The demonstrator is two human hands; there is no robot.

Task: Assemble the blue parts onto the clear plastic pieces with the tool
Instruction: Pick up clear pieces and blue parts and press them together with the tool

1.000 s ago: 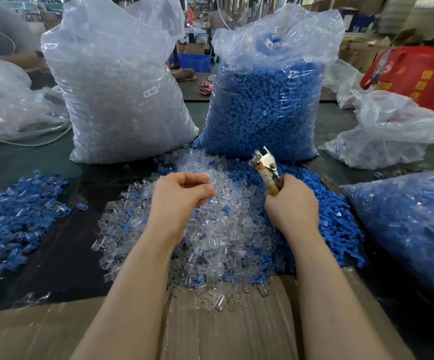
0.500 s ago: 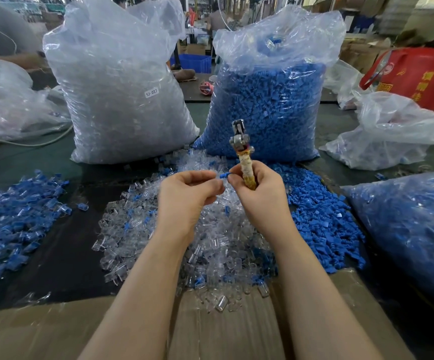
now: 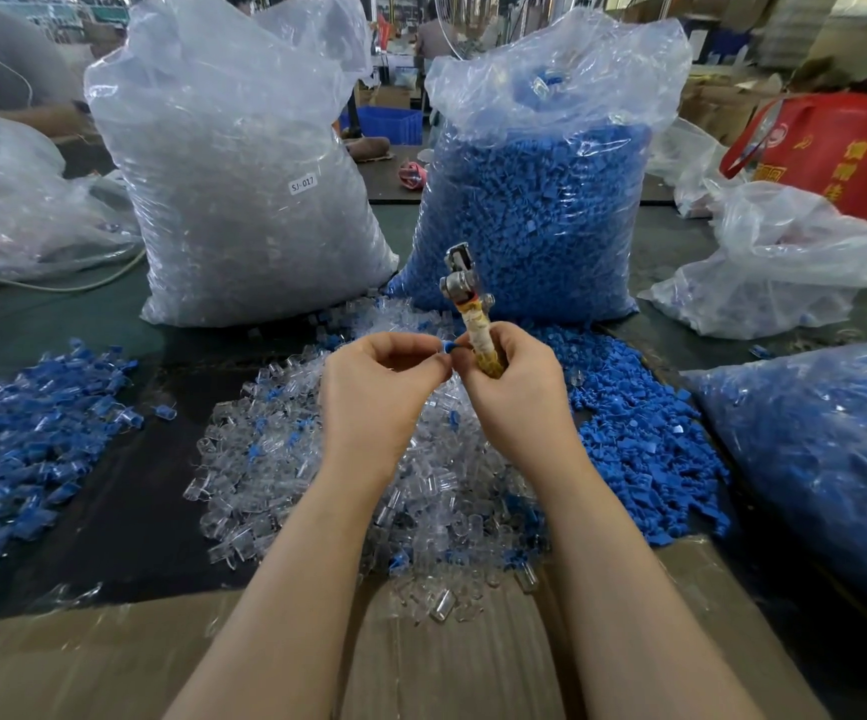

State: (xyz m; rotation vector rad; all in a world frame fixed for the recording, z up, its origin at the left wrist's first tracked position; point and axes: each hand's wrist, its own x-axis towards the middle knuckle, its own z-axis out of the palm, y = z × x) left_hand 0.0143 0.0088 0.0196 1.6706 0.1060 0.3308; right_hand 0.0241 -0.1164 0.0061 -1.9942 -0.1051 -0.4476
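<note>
My left hand [image 3: 374, 392] and my right hand [image 3: 514, 397] meet above a heap of clear plastic pieces [image 3: 348, 491]. Between the fingertips of both hands sits a small blue part [image 3: 449, 347]; whether a clear piece is with it is hidden by the fingers. My right hand grips the yellow taped handle of a metal plier-like tool [image 3: 465, 293], which points upward with its jaws at the top. Loose blue parts [image 3: 644, 459] lie in a pile to the right of the clear heap.
A big bag of clear pieces [image 3: 244, 189] and a big bag of blue parts [image 3: 540, 200] stand behind the heaps. Assembled blue-and-clear pieces [image 3: 21, 439] lie at left. Another filled bag [image 3: 826, 459] sits at right. Cardboard [image 3: 421, 657] covers the near edge.
A second ago my hands were apart, the right one over the blue pile with the tool tilted left. They have since come together with the blue part between them, the tool now near upright.
</note>
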